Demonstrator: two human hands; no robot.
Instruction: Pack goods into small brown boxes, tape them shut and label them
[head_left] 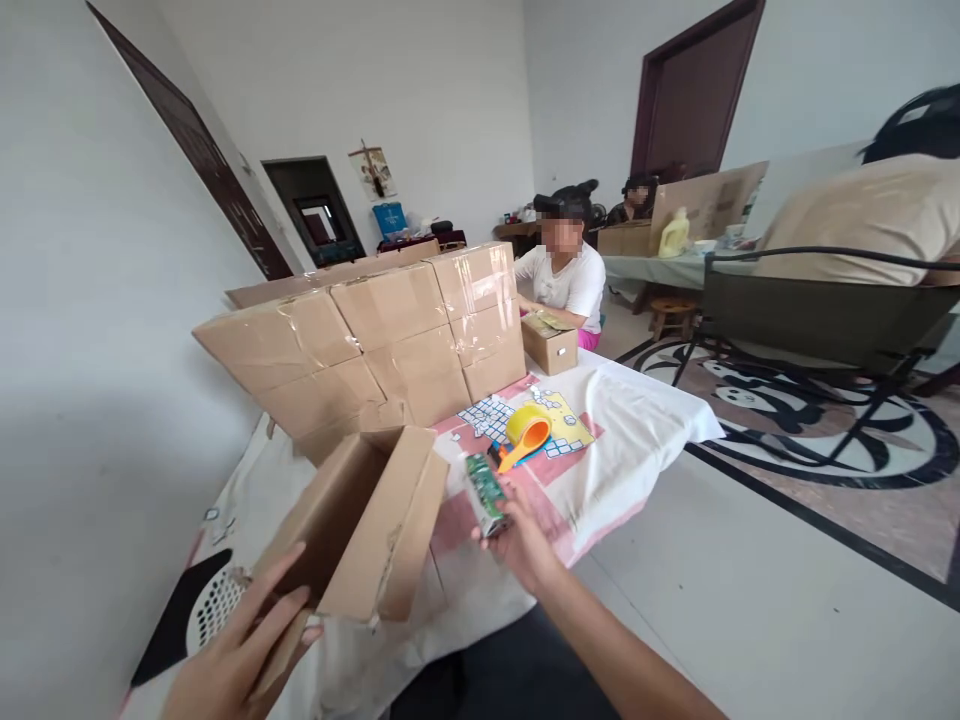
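An open cardboard box (375, 560) stands on the table in front of me, its flaps up and its dark inside partly showing. My left hand (247, 640) grips a flap at the box's near side, fingers over the edge. To the right of the box, my right hand (517, 535) holds a small green-and-white packet (485, 490) above the cloth; its print is too small to read. Just beyond that packet lies an orange tape dispenser (527, 432) with a yellow roll.
Stacked, taped cardboard boxes (397, 340) form a wall across the table. Behind it sits a co-worker (570, 270) beside a smaller carton (551, 342). A white perforated object (214, 605) lies at the left. A dark chair (825, 310) stands on the right.
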